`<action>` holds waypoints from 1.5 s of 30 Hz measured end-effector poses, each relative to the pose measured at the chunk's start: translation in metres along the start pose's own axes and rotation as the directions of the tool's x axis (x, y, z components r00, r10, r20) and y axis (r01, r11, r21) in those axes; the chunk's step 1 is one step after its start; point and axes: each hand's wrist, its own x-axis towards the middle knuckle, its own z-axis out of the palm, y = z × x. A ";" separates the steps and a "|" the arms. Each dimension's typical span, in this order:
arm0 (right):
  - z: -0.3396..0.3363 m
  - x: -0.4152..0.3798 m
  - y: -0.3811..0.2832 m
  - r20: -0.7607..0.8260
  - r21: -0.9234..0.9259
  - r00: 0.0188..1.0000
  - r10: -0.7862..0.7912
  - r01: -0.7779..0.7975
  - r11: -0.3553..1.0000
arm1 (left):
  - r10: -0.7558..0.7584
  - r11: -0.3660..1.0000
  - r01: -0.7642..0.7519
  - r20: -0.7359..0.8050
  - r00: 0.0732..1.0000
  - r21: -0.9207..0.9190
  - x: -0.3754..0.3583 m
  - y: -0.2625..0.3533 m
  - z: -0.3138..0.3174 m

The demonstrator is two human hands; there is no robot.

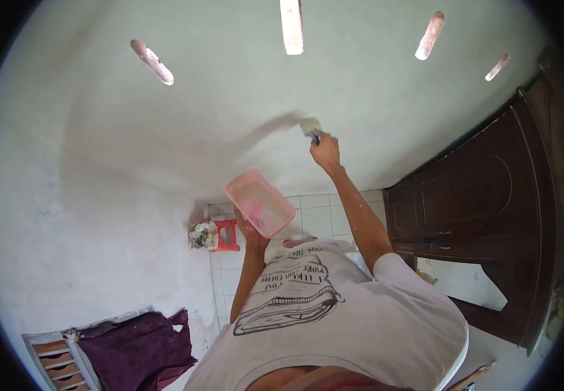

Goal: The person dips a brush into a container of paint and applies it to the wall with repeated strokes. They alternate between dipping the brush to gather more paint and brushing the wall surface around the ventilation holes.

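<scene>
My right hand point(325, 151) is wrapped round the dark handle of a paintbrush point(310, 126), held out in front of me. Its pale bristles are against or very close to the whitish wall point(217, 85). In my left hand point(248, 228) is a pink plastic tub point(281, 218), tilted and carried at chest height. Pale paint coats the inside of the tub, with a patch of brighter pink showing. The fingers beneath the tub are partly hidden by it.
A red plastic stool point(228, 235) with a stained cloth-like bundle point(202, 236) stands by the left wall. On the right is a dark wooden cabinet point(471, 189) with a mirror. Purple cloth point(135, 348) hangs at a louvred opening point(57, 362). White tiles point(318, 218) cover the floor.
</scene>
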 end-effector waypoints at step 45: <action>-0.111 0.027 -0.153 -0.486 0.014 0.835 -0.256 0.300 0.954 | -0.042 0.997 0.043 -0.013 0.999 0.065 0.052 0.073 -0.006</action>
